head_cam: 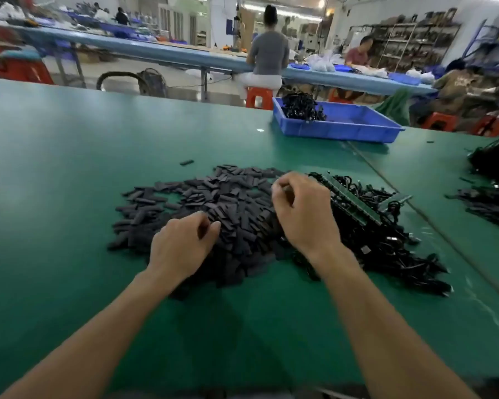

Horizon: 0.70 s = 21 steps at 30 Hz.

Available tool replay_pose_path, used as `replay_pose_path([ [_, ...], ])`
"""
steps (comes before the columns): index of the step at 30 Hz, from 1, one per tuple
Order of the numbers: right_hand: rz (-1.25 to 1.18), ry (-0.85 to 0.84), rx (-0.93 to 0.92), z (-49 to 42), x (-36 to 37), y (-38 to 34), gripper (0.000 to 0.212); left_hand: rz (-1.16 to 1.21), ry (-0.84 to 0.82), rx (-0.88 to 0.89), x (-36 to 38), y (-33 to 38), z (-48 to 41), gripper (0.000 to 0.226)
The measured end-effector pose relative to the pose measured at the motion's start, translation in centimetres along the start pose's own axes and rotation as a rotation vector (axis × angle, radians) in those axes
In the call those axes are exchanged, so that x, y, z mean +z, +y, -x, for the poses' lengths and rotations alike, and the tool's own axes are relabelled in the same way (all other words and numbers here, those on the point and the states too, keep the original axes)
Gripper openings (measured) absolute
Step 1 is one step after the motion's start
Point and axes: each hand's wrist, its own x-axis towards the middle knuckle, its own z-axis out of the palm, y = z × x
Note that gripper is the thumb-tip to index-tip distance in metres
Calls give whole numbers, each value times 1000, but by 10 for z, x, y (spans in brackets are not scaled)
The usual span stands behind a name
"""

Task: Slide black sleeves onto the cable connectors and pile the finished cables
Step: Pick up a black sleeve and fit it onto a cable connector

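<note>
A wide heap of flat black sleeves (213,203) lies on the green table (55,168). Right of it sits a tangle of black cables (386,249) with a green connector strip (352,200) across its top. My left hand (182,246) rests on the near edge of the sleeve heap, its thumb and fingers pinched together among the sleeves. My right hand (303,211) hovers over the seam between heap and cables, fingers curled; whether it holds anything is hidden.
A blue tray (357,125) at the back holds a pile of black cables (300,106). More black cables (493,197) lie at the right edge. One stray sleeve (186,162) sits behind the heap. People sit at a far bench.
</note>
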Motion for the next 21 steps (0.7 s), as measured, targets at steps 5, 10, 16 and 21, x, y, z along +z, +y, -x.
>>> replay_pose_path([
  [5, 487, 56, 207, -27, -33, 32, 37, -72, -40, -26, 10, 4, -9, 29],
  [10, 445, -117, 331, -32, -38, 56, 35, -14, -15, -20, 15, 16, -19, 28],
  [16, 447, -117, 271, -43, -42, 63, 16, 311, -75, 29, 13, 52, -35, 20],
  [21, 409, 9, 128, -60, -52, 61, 22, 545, -224, 71, 11, 78, -56, 9],
])
